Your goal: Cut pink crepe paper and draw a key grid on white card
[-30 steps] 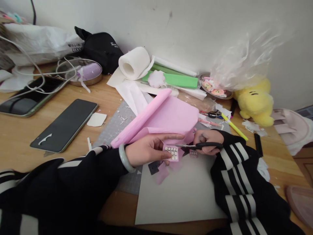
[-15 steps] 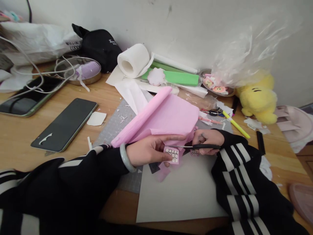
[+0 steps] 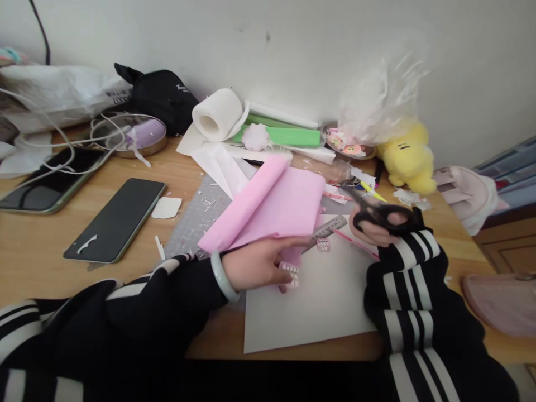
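Observation:
My left hand [image 3: 262, 261] pinches a small pink piece with a pattern of white rounded shapes [image 3: 290, 273], and pink paper shows under its fingers. Raised at the right, my right hand [image 3: 374, 230] is closed around black-handled scissors [image 3: 393, 215], whose blurred blades point up and left. A metal ruler [image 3: 333, 228] lies between the hands. Just below it, a second small patterned piece [image 3: 322, 244] rests on a white sheet [image 3: 310, 318]. A thin pink stick [image 3: 354, 242] runs toward my right hand. Beyond my left hand is a partly unrolled pink paper roll [image 3: 245, 207].
A grey cutting mat [image 3: 184, 226] with scraps lies under the papers. Phones [image 3: 119, 220] are on the left. Toward the wall stand a tissue roll [image 3: 218, 114], green paper [image 3: 293, 136], a bowl of pink pieces [image 3: 368, 155] and a yellow plush toy [image 3: 408, 159].
The scissors have moved away from the piece in my left hand, up and to the right with my right hand. The ruler and second patterned piece now show more fully. The view has shifted.

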{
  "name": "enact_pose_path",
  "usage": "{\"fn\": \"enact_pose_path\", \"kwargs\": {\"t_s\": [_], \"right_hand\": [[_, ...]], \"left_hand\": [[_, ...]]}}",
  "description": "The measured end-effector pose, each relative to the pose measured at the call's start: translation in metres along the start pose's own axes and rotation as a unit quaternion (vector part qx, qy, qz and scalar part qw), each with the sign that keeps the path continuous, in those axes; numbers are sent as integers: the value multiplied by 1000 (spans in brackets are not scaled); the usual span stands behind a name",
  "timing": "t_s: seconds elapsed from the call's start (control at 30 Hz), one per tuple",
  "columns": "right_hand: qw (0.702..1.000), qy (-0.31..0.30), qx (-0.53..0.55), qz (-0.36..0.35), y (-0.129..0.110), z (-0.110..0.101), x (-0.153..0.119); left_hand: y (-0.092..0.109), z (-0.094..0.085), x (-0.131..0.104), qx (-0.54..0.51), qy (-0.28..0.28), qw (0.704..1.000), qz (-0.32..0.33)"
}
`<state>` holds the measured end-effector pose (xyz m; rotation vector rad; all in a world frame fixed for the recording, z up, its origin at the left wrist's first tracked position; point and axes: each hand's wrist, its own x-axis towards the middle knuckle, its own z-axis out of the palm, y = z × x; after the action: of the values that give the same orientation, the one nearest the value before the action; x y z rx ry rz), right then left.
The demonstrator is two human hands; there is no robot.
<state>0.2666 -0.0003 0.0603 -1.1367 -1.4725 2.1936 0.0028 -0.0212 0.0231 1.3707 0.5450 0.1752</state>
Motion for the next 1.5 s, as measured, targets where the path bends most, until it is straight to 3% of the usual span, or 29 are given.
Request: {"fn": "enact_pose_path", "kwargs": {"t_s": [0.1, 0.13, 0.27, 0.4, 0.5, 0.53, 0.6, 0.63, 0.7, 0.73, 0.77, 0.8, 0.87, 0.93, 1.03, 1.2, 1.5], "right_hand": [[980, 75, 47, -176, 3, 14, 0], [973, 119, 53, -190, 4, 20, 3], [954, 220, 107, -172, 12, 47, 29], [959, 242, 137, -51, 25, 73, 59], [956, 263, 130, -18, 32, 83, 74], [954, 269, 132, -15, 33, 85, 77], [949, 281, 140, -12, 33, 86, 80], [947, 287, 146, -15, 34, 86, 81], [938, 302, 165, -33, 35, 85, 82], [932, 312, 176, -45, 36, 84, 82], [925, 324, 187, -58, 37, 83, 82], [917, 338, 198, -70, 38, 82, 82], [902, 364, 213, -90, 41, 78, 81], [891, 382, 220, -106, 43, 73, 79], [888, 386, 219, -117, 46, 68, 77], [905, 378, 160, -115, 47, 71, 76], [898, 407, 149, -73, 39, 79, 69]], "left_hand": [[8, 16, -20, 145, 3, 988, -44], [11, 21, -26, 195, -5, 979, -51], [21, 35, -46, 316, 9, 948, -31], [28, 42, -62, 390, 47, 919, -23], [44, 35, -78, 408, -35, 912, -31], [51, 30, -81, 379, -101, 919, -35], [61, 16, -79, 266, -178, 946, -54], [63, 9, -73, 191, -170, 965, -50], [57, -4, -49, 30, -46, 998, 15], [49, -8, -34, -55, 53, 996, 45], [40, -11, -18, -127, 166, 976, 67], [29, -12, -2, -147, 227, 959, 82], [8, -10, 24, -166, 272, 944, 90], [-7, -7, 39, -182, 299, 932, 97], [-18, -6, 42, -204, 304, 925, 98], [-21, -10, 35, -227, 282, 929, 81], [-19, -7, 33, -242, 230, 941, 48]]}}
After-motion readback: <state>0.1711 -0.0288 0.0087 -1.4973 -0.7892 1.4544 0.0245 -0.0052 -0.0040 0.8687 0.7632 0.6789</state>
